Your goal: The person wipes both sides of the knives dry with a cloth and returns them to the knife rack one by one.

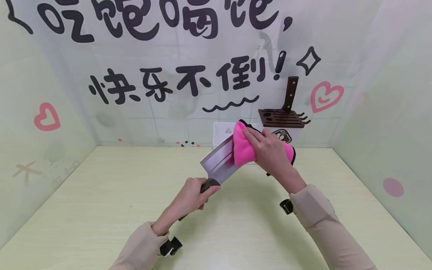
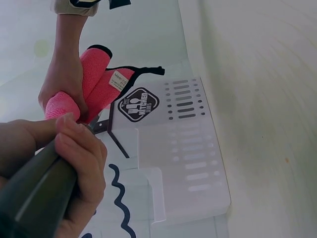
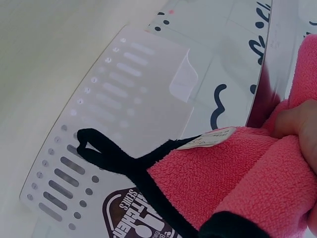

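Above a pale worktop [image 1: 84, 210], a person's left grip [image 1: 191, 195] holds a cleaver [image 1: 219, 159] by its dark handle [image 1: 209, 184] as the right grip [image 1: 270, 152] clasps a bright pink cloth [image 1: 243, 150] over the blade's far end. Both arms wear beige sleeves [image 1: 324, 213]. Behind, a brown-topped white rack [image 1: 222, 129] with an upright brown handle [image 1: 291, 93] stands by a wall [image 1: 189, 125] printed with black characters [image 1: 190, 78] and pink hearts [image 1: 326, 96].

The cloth [image 1: 243, 148] is pink edged with black, the cleaver [image 1: 220, 159] silvery with dark handle [image 1: 210, 184], the surface [image 1: 84, 210] pale yellow
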The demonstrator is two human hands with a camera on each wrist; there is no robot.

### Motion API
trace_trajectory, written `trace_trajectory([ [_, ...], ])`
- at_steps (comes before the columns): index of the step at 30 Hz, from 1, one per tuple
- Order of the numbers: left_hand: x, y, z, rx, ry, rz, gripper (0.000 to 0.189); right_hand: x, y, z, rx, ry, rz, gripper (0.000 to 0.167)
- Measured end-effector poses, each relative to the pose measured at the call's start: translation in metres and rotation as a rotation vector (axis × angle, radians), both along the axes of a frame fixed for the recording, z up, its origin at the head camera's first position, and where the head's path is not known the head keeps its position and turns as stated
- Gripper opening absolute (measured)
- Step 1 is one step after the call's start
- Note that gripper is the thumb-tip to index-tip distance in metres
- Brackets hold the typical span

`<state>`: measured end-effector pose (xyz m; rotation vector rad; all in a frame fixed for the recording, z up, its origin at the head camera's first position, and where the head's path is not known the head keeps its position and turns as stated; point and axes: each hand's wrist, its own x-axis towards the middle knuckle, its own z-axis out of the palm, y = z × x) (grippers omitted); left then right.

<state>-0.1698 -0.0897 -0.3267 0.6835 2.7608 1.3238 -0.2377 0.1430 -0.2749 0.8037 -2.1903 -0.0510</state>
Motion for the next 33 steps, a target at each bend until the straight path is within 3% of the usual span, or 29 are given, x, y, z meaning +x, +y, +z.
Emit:
trace_trajectory([
  [23,-0.001,-0.001,0.0,-0.02,-0.038,0.033,0.029,-0.003,0.016,-0.009,-0.095,-0.03,-0.011,0.068],
  [33,-0.002,0.0,0.0,-0.088,0.023,0.074,0.012,-0.005,0.018,-0.012,-0.159,-0.006,-0.011,0.069],
])
